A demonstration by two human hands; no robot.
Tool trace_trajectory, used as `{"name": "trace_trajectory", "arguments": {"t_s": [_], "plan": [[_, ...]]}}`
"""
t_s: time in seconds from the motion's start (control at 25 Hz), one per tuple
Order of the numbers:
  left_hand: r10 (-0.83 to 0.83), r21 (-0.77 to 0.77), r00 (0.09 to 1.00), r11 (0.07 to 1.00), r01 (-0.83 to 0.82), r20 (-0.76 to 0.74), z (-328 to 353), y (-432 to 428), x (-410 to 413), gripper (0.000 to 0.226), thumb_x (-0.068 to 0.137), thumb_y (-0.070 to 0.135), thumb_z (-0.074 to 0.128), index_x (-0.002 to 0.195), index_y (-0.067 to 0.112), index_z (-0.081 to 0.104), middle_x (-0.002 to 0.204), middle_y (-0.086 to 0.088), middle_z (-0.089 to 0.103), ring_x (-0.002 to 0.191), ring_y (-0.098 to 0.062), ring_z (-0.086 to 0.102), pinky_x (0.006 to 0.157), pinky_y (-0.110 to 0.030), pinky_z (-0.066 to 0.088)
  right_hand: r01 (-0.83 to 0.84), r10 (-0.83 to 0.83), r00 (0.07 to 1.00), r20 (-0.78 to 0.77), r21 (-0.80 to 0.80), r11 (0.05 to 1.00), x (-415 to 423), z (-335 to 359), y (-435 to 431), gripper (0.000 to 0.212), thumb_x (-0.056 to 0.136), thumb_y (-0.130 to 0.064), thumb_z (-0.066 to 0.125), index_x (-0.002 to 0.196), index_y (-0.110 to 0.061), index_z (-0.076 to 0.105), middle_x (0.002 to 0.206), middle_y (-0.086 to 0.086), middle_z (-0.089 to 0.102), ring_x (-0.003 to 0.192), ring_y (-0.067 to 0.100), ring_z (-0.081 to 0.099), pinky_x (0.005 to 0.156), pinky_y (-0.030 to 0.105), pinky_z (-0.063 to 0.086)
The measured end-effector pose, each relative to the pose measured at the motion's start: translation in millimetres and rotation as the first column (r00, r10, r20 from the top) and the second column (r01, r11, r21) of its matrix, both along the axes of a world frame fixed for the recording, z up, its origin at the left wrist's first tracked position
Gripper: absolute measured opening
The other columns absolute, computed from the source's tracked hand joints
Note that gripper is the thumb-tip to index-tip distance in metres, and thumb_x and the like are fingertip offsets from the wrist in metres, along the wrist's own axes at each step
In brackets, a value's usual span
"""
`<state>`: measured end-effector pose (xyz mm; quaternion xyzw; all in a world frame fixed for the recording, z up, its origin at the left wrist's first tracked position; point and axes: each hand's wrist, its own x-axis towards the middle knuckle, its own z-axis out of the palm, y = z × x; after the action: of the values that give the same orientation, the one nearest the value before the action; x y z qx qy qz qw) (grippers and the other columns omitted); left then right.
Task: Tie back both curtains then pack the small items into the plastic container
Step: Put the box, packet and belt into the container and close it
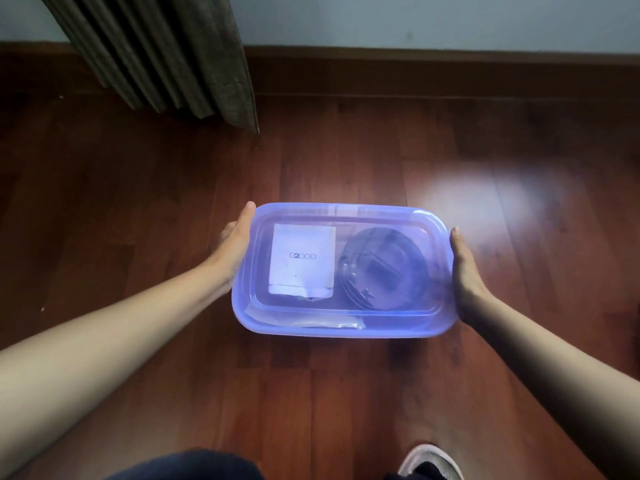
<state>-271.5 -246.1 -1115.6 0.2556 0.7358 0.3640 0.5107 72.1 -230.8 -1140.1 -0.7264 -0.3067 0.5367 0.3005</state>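
The thumb (pixel 248 212) of the left hand (pixel 235 247) is laid straight along the far left corner of the plastic container (pixel 346 330). The knuckles beyond it are bent round the left end, so that end is gripped; the fingertips are hidden beneath. The fingers of the right hand (pixel 464 268) are held straight and close together, pressed flat against the right end. Only their upper edge is seen, and what lies under the base cannot be told.

The container is thus held between the two hands, lengthwise from left to right, low over the wooden floor (pixel 138 209). Whether its base touches the boards cannot be made out. A translucent blue lid (pixel 346 210) is seated on top.

Through the lid a white packet (pixel 301 258) printed "G2000" is seen in the left half, and a dark coil (pixel 384 268) in the right half, just beside it. What the coil is made of is blurred by the plastic. A clear bag (pixel 311 321) is seen dimly along the near wall.

Both forearms are cut off by the lower corners. A pleated curtain (pixel 156 53) hangs at the far left against the wall (pixel 415 19), its top out of view. A shoe (pixel 429 460) is cut off at the bottom edge.
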Motion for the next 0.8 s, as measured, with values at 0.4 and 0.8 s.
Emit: {"name": "trace_trajectory", "arguments": {"t_s": [0.4,0.8], "plan": [[0.101,-0.050,0.887,0.989,-0.138,-0.451,2.4,-51.7,12.7,0.055,0.090,0.056,0.041,0.058,0.012,0.041,0.059,-0.004,0.047,0.070,-0.028,0.047,0.060,-0.032,0.033,-0.065,0.058,0.979,0.194,0.029,0.997,-40.0,31.7,-6.4,0.061,0.066,-0.083,0.047,0.084,-0.026,0.061,0.100,0.001,0.066,0.097,0.030,0.063,0.092,0.048,0.050],[0.348,0.034,0.699,0.907,-0.420,-0.624,53.4,-71.8,-186.1,0.059,0.089,0.058,0.043,0.054,0.011,0.047,0.061,-0.010,0.052,0.072,-0.031,0.052,0.067,-0.033,0.036,-0.323,0.305,0.937,0.171,0.089,0.942,-262.4,58.5,49.2,0.068,0.064,-0.083,0.040,0.091,-0.025,0.063,0.100,0.010,0.069,0.095,0.034,0.062,0.089,0.047,0.052]]}}
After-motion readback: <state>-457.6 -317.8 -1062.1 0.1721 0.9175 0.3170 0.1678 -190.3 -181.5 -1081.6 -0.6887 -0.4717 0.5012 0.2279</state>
